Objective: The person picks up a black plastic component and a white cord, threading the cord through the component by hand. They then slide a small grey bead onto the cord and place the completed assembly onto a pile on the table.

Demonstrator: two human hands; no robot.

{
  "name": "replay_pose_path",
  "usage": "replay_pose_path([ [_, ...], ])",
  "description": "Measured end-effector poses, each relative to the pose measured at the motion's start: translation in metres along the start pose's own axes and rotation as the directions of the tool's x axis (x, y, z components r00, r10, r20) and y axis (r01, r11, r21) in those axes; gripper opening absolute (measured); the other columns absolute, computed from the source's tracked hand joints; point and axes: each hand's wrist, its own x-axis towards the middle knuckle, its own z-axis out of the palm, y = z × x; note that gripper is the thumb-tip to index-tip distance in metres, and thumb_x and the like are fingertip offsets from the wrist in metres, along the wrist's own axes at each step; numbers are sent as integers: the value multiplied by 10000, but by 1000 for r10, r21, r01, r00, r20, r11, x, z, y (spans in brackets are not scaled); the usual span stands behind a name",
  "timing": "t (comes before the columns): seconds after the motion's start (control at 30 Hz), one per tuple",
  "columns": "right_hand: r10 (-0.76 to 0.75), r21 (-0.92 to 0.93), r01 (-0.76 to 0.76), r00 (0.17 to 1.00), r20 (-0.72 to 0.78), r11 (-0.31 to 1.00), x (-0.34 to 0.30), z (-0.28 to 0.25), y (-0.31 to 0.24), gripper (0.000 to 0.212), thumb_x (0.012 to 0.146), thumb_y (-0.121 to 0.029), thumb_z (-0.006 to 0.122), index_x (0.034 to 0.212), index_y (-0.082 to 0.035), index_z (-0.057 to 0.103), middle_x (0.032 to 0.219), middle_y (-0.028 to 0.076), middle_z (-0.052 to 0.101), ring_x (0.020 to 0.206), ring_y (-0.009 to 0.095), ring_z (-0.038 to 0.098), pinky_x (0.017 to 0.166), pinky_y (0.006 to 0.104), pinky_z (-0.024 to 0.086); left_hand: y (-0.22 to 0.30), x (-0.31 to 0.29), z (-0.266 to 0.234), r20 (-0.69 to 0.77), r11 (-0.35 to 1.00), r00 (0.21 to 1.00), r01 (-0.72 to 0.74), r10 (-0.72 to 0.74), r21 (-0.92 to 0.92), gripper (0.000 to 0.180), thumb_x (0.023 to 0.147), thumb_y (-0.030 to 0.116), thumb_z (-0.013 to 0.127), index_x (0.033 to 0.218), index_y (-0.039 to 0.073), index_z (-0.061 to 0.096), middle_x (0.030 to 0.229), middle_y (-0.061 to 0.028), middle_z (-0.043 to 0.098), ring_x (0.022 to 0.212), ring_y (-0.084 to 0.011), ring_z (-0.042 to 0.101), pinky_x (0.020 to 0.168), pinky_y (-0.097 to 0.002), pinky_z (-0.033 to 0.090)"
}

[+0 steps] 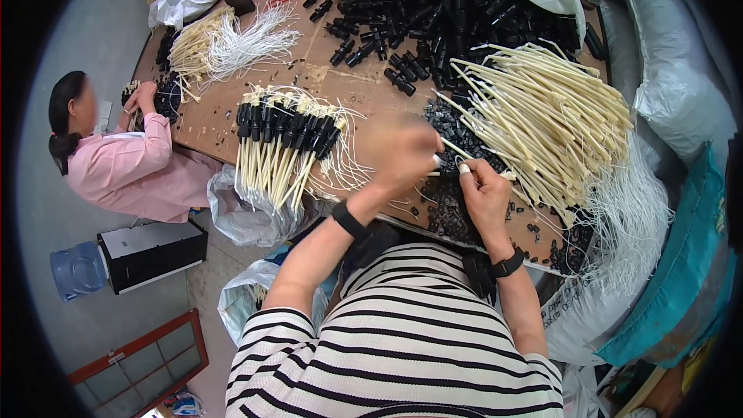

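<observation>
My right hand [487, 200] is closed in a pinch over a pile of small black parts [453, 125]. Its fingers grip a cream-sleeved cord [457, 147] with a thin white loop near the thumb. My left hand [410, 156] is curled close beside it, fingertips almost meeting the right ones; blur over its back and fingers hides what it pinches. White covers show on the tips of both thumbs. To the left lies a bundle of finished-looking pieces [286, 131], black connectors fitted on cream sleeves with white strings.
A big heap of cream-sleeved cords [549, 124] lies right of my hands. Black connectors [433, 19] spill from a white sack at the back. Another bundle of white strings [248, 42] is far left. A person in pink [128, 155] works at the table's left edge. Stuffed sacks [685, 70] stand right.
</observation>
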Motion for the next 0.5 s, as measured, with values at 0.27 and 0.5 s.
replay_pose_path([
  [0.27, -348, -164, 342, 938, -9, 925, -9, 1, -18, 74, 830, -50, 645, 903, -62, 655, 716, 115, 630, 565, 276, 610, 521, 328, 467, -9, -13, 7, 60, 998, 997, 49, -52, 43, 140, 748, -62, 621, 869, -5, 664, 860, 5, 627, 725, -37, 581, 628, -182, 471],
  [0.5, 125, 800, -359, 931, 343, 480, -8, -18, -12, 151, 886, -20, 608, 1026, 5, 658, 619, -112, 482, 482, -11, 321, 447, 179, 228, 30, -24, 5, 217, 860, 920, -385, 327, 335, 313, 677, 10, 643, 990, 21, 632, 946, -128, 642, 874, -252, 630, 766, -340, 506],
])
